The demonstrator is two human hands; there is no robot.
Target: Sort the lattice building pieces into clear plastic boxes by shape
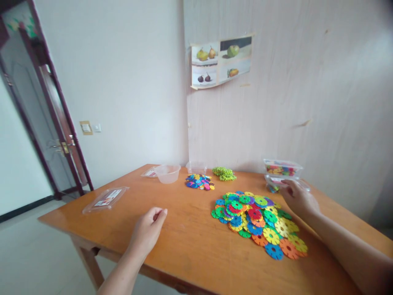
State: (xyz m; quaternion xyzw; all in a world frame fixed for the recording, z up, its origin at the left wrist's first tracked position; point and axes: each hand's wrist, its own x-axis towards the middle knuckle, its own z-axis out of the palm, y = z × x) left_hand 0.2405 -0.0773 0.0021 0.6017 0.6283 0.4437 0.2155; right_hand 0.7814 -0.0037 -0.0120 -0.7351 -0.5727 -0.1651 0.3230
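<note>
My left hand point(147, 229) is loosely closed, thumb against the curled fingers, with nothing showing in it. It hovers over the front left of the wooden table. To the right, my right hand point(299, 198) is closed with its fingertips beside a lidded clear plastic box point(303, 185). Whether it grips the box's lid or something small, I cannot tell, as the palm side is hidden. Just left of that hand spreads a large pile of notched plastic discs point(254, 217) in red, yellow, green, blue, orange and purple.
On the wooden table point(190, 237) stand a translucent bowl point(168, 174), a clear container point(197, 167) and a second box of colourful pieces point(282, 168) atop the lidded one. A clear lid point(107, 198) lies left. Smaller discs point(199, 182) and green pieces point(224, 173) sit near the wall.
</note>
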